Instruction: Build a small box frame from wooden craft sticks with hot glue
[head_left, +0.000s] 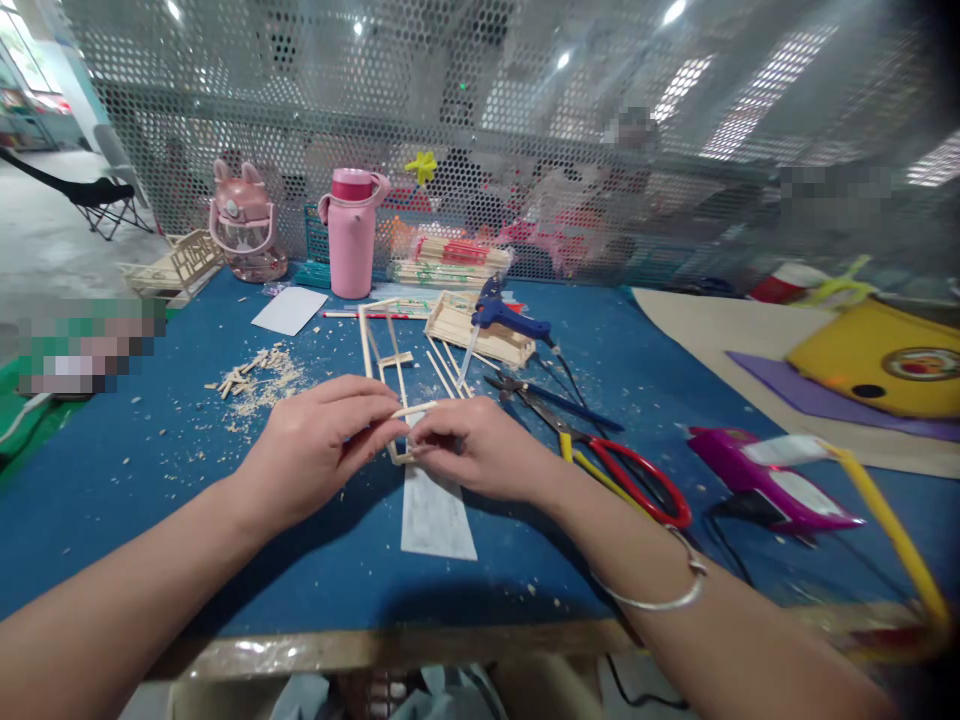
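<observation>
1. The yellow pouch (877, 355), well beyond the right hand (480, 445) and out to its right, bears a round emblem; its details are too blurred to read.
2. Red and green markings show on the plastic packs (450, 262), past the hands near the mesh panel (510, 130); no words can be made out.
3. The hands are close together in front of the body. The left hand (330, 425) pinches one end of a short stick (416, 408); the right fingers are curled at its other end, their exact grip partly hidden.
4. The slim wooden frame (366, 345) extends from the fingertips away from the body, its near end between the hands. A white strip (439, 515) lies just below them on the blue tabletop (300, 580).
5. The plastic packs contain bundled thin sticks. Left of these, beyond the left hand, stand a closed pink bottle (351, 245), opaque, and an eared tumbler (246, 225) with a see-through body; its contents cannot be told.
6. A shallow wooden tray (480, 330) sits beyond the right hand, a blue glue gun (514, 320) partly over it.
7. Wood scraps (259, 378) lie beyond the left hand; red-handled scissors (637, 480) lie beside the right forearm.
</observation>
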